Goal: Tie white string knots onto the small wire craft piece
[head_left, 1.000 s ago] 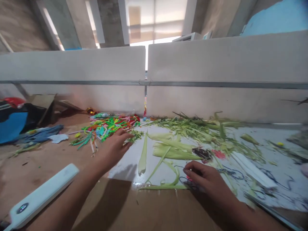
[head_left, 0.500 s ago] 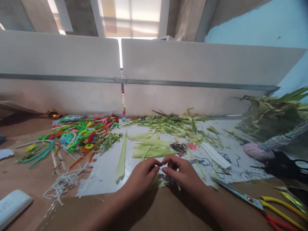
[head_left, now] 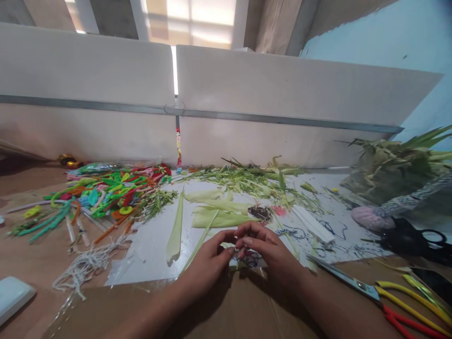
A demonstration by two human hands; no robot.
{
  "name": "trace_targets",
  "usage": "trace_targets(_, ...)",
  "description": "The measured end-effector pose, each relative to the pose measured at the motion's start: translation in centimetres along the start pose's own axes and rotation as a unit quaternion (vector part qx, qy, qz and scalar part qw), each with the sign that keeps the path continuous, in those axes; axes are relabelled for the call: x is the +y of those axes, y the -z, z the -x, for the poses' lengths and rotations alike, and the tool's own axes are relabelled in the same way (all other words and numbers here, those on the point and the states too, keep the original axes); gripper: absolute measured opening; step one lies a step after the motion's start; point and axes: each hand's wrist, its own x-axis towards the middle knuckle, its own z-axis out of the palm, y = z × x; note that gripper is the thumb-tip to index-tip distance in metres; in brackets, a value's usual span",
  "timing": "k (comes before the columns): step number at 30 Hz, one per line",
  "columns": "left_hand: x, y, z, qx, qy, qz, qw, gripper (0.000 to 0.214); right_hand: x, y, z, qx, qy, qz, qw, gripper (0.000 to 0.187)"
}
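Observation:
My left hand (head_left: 208, 263) and my right hand (head_left: 268, 252) meet at the near edge of a white sheet (head_left: 155, 240), fingertips pinched together. Between them they hold a thin dark wire (head_left: 251, 259) and the end of a pale green leaf strip (head_left: 199, 241). Several more pale green leaf strips (head_left: 219, 214) lie just beyond the hands, beside a small dark clump (head_left: 261, 213) and a pink bit (head_left: 280, 210).
A heap of coloured plastic strips (head_left: 106, 193) lies at left, a tangle of white string (head_left: 88, 263) nearer. Scissors with yellow-red handles (head_left: 381, 296) lie at right, black scissors (head_left: 413, 240) and a leaf pile (head_left: 391, 169) beyond. A white device (head_left: 12, 296) sits far left. White partitions (head_left: 282, 108) close the back.
My left hand left the coloured strips and came in to meet my right hand. The view swung right. Since half a second ago both hands have shifted slightly nearer, still pinched.

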Motion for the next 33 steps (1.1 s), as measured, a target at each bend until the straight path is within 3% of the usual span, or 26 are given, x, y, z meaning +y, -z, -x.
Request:
trace_targets(4,-0.32,-0.42,0.05,-0.002,0.026,0.062,0.998,0.028,0.15,0.22,-0.04,-0.007,0.001,0.003,1.0,0.023)
trace_targets(10,-0.66,0.05,-0.1,0.057,0.01,-0.028,0.998,0.024,-0.33,0.41,-0.06,0.028,0.019,0.033,0.999,0.023)
trace_targets(14,-0.74,0.32,-0.23,0.063,0.006,-0.027,0.998,0.021,-0.77,0.35,-0.13,0.06,0.024,0.076,0.995,0.031)
trace_targets(18,-0.66,0.3,-0.32,0.081,-0.001,-0.036,0.996,0.021,-0.49,0.57,-0.34,0.051,0.014,0.135,0.989,0.037)
trace_targets(23,-0.62,0.23,-0.22,0.082,-0.015,-0.064,0.994,0.018,-0.13,0.61,-0.5,0.048,0.04,0.204,0.977,0.034)
trace_targets(33,-0.23,0.3,0.02,0.083,-0.009,-0.109,0.991,0.026,-0.45,0.44,-0.32,0.059,0.054,0.22,0.972,0.024)
